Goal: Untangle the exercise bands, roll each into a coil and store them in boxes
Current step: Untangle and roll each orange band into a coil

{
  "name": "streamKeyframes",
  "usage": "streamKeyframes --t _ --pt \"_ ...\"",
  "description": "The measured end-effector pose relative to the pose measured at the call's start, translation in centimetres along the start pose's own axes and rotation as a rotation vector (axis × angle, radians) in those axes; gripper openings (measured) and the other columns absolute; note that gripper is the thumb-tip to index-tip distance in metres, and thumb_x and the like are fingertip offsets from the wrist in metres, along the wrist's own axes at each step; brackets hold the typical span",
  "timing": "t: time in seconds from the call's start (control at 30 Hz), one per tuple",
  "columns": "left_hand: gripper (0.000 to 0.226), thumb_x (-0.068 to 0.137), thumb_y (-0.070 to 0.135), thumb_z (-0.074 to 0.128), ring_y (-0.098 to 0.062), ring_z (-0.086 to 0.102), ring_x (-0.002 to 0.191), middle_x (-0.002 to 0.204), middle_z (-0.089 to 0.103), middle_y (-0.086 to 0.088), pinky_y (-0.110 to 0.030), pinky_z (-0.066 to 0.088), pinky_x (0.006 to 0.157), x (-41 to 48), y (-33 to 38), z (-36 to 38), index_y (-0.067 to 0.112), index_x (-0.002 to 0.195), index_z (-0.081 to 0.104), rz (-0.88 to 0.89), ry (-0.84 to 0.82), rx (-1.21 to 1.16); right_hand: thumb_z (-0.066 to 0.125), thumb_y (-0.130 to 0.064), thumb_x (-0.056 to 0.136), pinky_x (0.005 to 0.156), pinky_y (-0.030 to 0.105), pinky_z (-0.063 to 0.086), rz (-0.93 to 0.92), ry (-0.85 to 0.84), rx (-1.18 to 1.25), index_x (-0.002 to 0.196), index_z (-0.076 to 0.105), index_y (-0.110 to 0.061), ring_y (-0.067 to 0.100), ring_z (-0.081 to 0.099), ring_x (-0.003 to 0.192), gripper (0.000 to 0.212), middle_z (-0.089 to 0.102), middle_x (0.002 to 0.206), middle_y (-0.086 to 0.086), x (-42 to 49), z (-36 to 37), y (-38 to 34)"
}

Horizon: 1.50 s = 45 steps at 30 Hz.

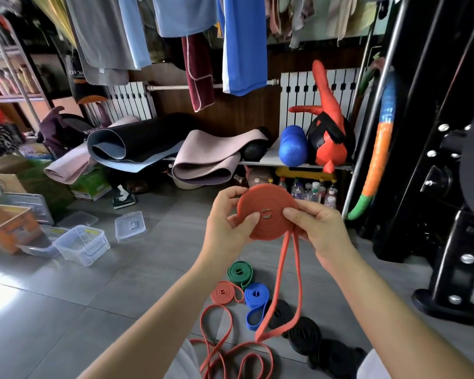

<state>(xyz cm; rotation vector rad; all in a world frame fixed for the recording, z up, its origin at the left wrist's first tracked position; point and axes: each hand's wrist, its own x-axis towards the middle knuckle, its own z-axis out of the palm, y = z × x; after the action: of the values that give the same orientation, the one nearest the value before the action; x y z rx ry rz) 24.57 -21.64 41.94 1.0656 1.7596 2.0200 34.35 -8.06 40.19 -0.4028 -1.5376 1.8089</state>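
Head view: the left hand point(230, 222) pinches the red coil point(268, 212) at 9 o'clock, the right hand point(318, 228) at 3. The coil faces us; its tail point(282, 283) hangs toward 6.
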Motion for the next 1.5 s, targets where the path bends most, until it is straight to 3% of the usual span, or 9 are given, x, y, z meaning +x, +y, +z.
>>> streamKeyframes --t 0.23,0.33,0.5,0.7,0.9,1.03,1.13,1.27,1.5 --pt "0.064 0.08 0.018 0.072 0.002 0.051 0.099 0.115 0.049 0.014 -0.019 0.045 0.088 2.2 2.0 -2.9 0.049 0.126 0.04 0.254 -0.449 0.768 0.073 0.004 0.073 0.07 0.011 0.051 -0.079 -0.258 -0.426 0.081 0.071 -0.029 -0.001 0.068 0.075 0.034 0.073 0.077 -0.014 0.5 -0.7 -1.5" --pt "0.057 0.084 0.012 0.065 -0.003 0.046 0.108 0.119 0.056 0.007 -0.016 0.036 0.093 2.6 2.7 -2.6 0.035 0.134 0.048 0.421 -0.621 0.962 0.077 0.0 0.071 0.069 0.01 0.05 -0.094 -0.267 -0.479 0.076 0.07 -0.034 -0.005 0.066 0.072 0.035 0.071 0.071 -0.019 0.7 -0.1 -1.9" --pt "0.047 0.083 0.002 0.065 -0.001 0.049 0.097 0.104 0.061 0.006 -0.002 0.031 0.086 3.0 2.8 -3.0 0.023 0.124 0.062 0.461 -0.475 0.835 0.075 0.002 0.07 0.063 0.01 0.05 -0.084 -0.216 -0.341 0.079 0.07 -0.026 -0.002 0.067 0.07 0.029 0.073 0.071 -0.013 0.3 -0.3 -1.6" --pt "0.058 0.083 0.002 0.066 -0.014 0.057 0.098 0.105 0.062 0.015 -0.031 0.046 0.091 2.5 2.0 -3.2 0.053 0.11 0.054 0.322 -0.218 0.524 0.069 0.004 0.072 0.062 0.011 0.05 -0.08 -0.115 -0.19 0.095 0.07 -0.005 0.002 0.069 0.069 0.025 0.073 0.071 -0.009 -0.6 -0.7 -0.7" --pt "0.063 0.082 -0.003 0.065 -0.007 0.061 0.093 0.097 0.064 0.014 -0.024 0.05 0.087 0.6 -0.2 -2.0 0.055 0.105 0.057 0.272 -0.022 0.271 0.065 0.004 0.077 0.057 0.014 0.051 -0.038 -0.024 -0.015 0.089 0.07 -0.015 0.003 0.066 0.062 0.023 0.073 0.069 -0.006 -1.1 1.0 0.5" --pt "0.054 0.082 0.006 0.066 -0.008 0.063 0.091 0.099 0.06 0.024 -0.019 0.051 0.075 -1.1 -1.7 -2.3 0.056 0.098 0.054 0.164 -0.095 0.28 0.066 0.009 0.076 0.06 0.013 0.052 -0.02 -0.095 -0.116 0.1 0.068 -0.01 0.003 0.068 0.066 0.031 0.073 0.08 -0.001 -1.1 0.4 0.4" --pt "0.051 0.077 0.031 0.064 -0.001 0.056 0.099 0.111 0.051 0.027 -0.028 0.05 0.084 -0.7 -0.9 -3.7 0.056 0.114 0.04 0.267 -0.271 0.711 0.07 0.008 0.074 0.068 0.013 0.053 -0.051 -0.261 -0.342 0.092 0.069 -0.019 0.0 0.068 0.072 0.032 0.071 0.088 0.003 -1.1 0.3 0.0" --pt "0.062 0.085 0.025 0.061 -0.011 0.052 0.111 0.122 0.053 0.013 -0.037 0.046 0.091 0.4 0.3 -3.9 0.05 0.134 0.035 0.331 -0.575 1.047 0.075 0.0 0.072 0.073 0.015 0.054 -0.08 -0.343 -0.497 0.084 0.071 -0.026 -0.001 0.068 0.074 0.029 0.072 0.079 -0.011 -1.0 1.0 -0.4" --pt "0.054 0.082 0.011 0.065 -0.001 0.05 0.094 0.099 0.059 0.01 -0.008 0.036 0.08 1.0 0.7 -4.2 0.035 0.129 0.055 0.438 -0.417 0.849 0.075 0.002 0.071 0.069 0.009 0.049 -0.104 -0.302 -0.435 0.082 0.07 -0.028 -0.004 0.067 0.075 0.032 0.071 0.074 -0.019 -0.8 0.6 -1.2"
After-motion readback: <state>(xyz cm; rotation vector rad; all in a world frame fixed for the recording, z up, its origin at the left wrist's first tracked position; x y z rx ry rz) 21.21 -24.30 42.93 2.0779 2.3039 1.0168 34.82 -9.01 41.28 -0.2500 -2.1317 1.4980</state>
